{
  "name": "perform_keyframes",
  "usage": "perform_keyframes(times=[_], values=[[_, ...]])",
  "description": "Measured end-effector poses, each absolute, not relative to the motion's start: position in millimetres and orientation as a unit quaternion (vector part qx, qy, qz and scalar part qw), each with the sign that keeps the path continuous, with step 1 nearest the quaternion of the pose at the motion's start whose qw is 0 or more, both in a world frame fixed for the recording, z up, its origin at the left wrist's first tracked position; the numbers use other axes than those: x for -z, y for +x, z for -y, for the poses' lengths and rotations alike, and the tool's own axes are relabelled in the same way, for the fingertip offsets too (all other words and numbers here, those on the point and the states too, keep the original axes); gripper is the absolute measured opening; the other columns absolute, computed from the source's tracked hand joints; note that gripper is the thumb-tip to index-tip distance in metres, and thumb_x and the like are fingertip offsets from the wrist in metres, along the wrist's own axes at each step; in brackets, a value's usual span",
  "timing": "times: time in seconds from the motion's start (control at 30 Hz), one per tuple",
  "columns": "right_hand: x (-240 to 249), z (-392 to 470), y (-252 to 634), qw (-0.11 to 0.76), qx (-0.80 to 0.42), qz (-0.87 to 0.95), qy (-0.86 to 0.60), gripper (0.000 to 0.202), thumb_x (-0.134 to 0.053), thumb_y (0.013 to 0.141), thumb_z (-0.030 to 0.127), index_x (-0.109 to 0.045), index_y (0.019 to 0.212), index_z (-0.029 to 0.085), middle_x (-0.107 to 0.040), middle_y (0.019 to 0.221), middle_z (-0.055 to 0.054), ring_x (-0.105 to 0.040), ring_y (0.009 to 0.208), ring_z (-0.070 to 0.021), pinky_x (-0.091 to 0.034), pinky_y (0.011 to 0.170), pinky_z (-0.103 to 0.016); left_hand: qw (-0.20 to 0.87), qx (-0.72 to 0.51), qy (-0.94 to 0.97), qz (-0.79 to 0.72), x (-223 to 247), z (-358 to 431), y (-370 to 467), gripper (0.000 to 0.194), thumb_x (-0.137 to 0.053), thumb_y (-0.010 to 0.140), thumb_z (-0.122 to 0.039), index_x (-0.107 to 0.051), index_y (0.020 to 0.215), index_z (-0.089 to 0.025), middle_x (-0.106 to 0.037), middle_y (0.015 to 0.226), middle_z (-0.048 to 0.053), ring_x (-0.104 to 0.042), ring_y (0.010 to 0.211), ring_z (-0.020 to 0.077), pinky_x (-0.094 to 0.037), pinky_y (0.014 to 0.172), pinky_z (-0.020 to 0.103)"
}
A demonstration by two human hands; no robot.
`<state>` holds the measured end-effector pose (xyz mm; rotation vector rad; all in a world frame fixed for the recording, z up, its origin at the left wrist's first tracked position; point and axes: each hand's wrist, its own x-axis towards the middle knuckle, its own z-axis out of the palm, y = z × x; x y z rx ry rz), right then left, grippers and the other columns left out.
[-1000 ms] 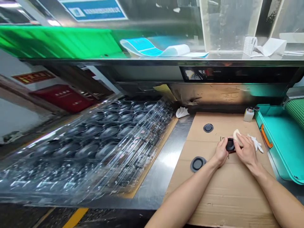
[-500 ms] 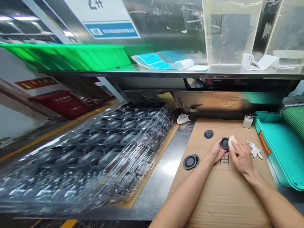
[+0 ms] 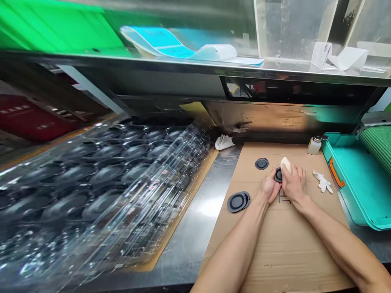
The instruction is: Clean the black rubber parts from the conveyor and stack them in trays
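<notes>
My left hand (image 3: 270,188) is closed on a round black part (image 3: 277,175), held over the brown cardboard (image 3: 271,244). Pressed against that part is a cream-white pad (image 3: 285,163), gripped in the fingers of my right hand (image 3: 293,182). The right fingers partly cover the black part. Another black disc (image 3: 262,164) lies flat on the cardboard, up and to the left of my hands. Two overlapping black discs (image 3: 236,202) rest near the cardboard's left edge.
Clear plastic trays (image 3: 134,175) with dark round parts fill the left side. At the right stand a small bottle (image 3: 314,145), a white glove (image 3: 323,181) and a teal bin (image 3: 366,195). A metal shelf (image 3: 195,67) crosses behind, holding papers and a green crate (image 3: 61,32).
The camera view has shifted, so the shelf stands higher and the discs sit farther left. My right hand and the pad have moved over more of the held black part.
</notes>
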<state>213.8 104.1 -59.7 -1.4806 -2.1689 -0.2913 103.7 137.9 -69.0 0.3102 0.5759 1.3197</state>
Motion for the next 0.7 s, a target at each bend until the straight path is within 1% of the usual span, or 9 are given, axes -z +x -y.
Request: perform_keyframes(times=[0.13, 0.2, 0.3, 0.37, 0.43, 0.47, 0.53, 0.6, 0.7], values=[[63, -113, 221, 0.234, 0.113, 0.819, -0.512, 0.044, -0.049, 0.096, 0.020, -0.062, 0.138, 0.022, -0.055, 0.141, -0.017, -0.050, 0.112, -0.0319, -0.041, 0.092, -0.046, 0.747, -0.594, 0.145, -0.260, 72, -139, 107, 0.032, -0.050, 0.101, -0.035, -0.072, 0.100, -0.012, -0.075, 0.113, 0.016, -0.067, 0.117, 0.0268, -0.050, 0.109, 0.044], [61, -121, 231, 0.264, 0.094, 0.791, -0.544, 0.041, -0.048, 0.098, 0.022, -0.063, 0.136, 0.020, -0.058, 0.134, -0.018, -0.051, 0.112, -0.0322, -0.042, 0.095, -0.048, 0.741, -0.597, 0.153, -0.265, 71, -138, 107, 0.032, -0.050, 0.102, -0.034, -0.072, 0.101, -0.011, -0.076, 0.110, 0.016, -0.069, 0.114, 0.0269, -0.051, 0.107, 0.045], [55, -131, 247, 0.345, 0.004, 0.746, -0.570, 0.043, -0.049, 0.098, 0.027, -0.057, 0.139, 0.018, -0.058, 0.130, -0.017, -0.054, 0.116, -0.0303, -0.045, 0.100, -0.046, 0.731, -0.606, 0.158, -0.270, 70, -138, 108, 0.033, -0.048, 0.103, -0.032, -0.071, 0.102, -0.009, -0.076, 0.107, 0.015, -0.070, 0.110, 0.0260, -0.051, 0.106, 0.045], [53, -128, 252, 0.364, -0.080, 0.750, -0.546, 0.052, -0.055, 0.093, 0.029, -0.050, 0.143, 0.017, -0.056, 0.131, -0.017, -0.056, 0.120, -0.0279, -0.047, 0.102, -0.042, 0.727, -0.611, 0.157, -0.272, 71, -137, 109, 0.031, -0.050, 0.102, -0.033, -0.071, 0.103, -0.010, -0.076, 0.107, 0.015, -0.070, 0.110, 0.0255, -0.051, 0.105, 0.043], [51, -121, 251, 0.339, -0.153, 0.768, -0.521, 0.058, -0.062, 0.089, 0.031, -0.047, 0.144, 0.017, -0.058, 0.132, -0.016, -0.058, 0.121, -0.0269, -0.049, 0.102, -0.041, 0.721, -0.615, 0.162, -0.277, 73, -137, 110, 0.029, -0.055, 0.100, -0.034, -0.072, 0.104, -0.011, -0.076, 0.109, 0.014, -0.069, 0.112, 0.0258, -0.051, 0.105, 0.042], [50, -117, 248, 0.321, -0.181, 0.778, -0.509, 0.058, -0.064, 0.088, 0.031, -0.048, 0.142, 0.018, -0.060, 0.132, -0.015, -0.059, 0.120, -0.0267, -0.050, 0.102, -0.040, 0.720, -0.614, 0.168, -0.277, 74, -136, 111, 0.028, -0.058, 0.098, -0.036, -0.072, 0.105, -0.012, -0.076, 0.110, 0.015, -0.069, 0.113, 0.0263, -0.051, 0.106, 0.041], [47, -113, 241, 0.296, -0.211, 0.789, -0.495, 0.049, -0.061, 0.092, 0.031, -0.051, 0.138, 0.019, -0.064, 0.131, -0.013, -0.062, 0.117, -0.0254, -0.051, 0.099, -0.037, 0.718, -0.611, 0.185, -0.275, 76, -135, 113, 0.029, -0.062, 0.096, -0.038, -0.071, 0.106, -0.012, -0.075, 0.113, 0.015, -0.068, 0.116, 0.0270, -0.050, 0.106, 0.042], [43, -114, 234, 0.282, -0.196, 0.788, -0.511, 0.039, -0.053, 0.098, 0.029, -0.053, 0.136, 0.020, -0.066, 0.129, -0.012, -0.064, 0.114, -0.0241, -0.051, 0.097, -0.034, 0.713, -0.615, 0.198, -0.273, 77, -135, 115, 0.028, -0.063, 0.095, -0.037, -0.071, 0.105, -0.012, -0.075, 0.113, 0.015, -0.068, 0.116, 0.0271, -0.050, 0.106, 0.043], [38, -119, 229, 0.251, -0.122, 0.759, -0.588, 0.039, -0.040, 0.104, 0.029, -0.053, 0.139, 0.018, -0.066, 0.129, -0.013, -0.066, 0.111, -0.0243, -0.052, 0.092, -0.033, 0.693, -0.629, 0.194, -0.293, 78, -135, 118, 0.026, -0.061, 0.096, -0.035, -0.071, 0.102, -0.012, -0.077, 0.108, 0.014, -0.069, 0.113, 0.0267, -0.051, 0.104, 0.043]])
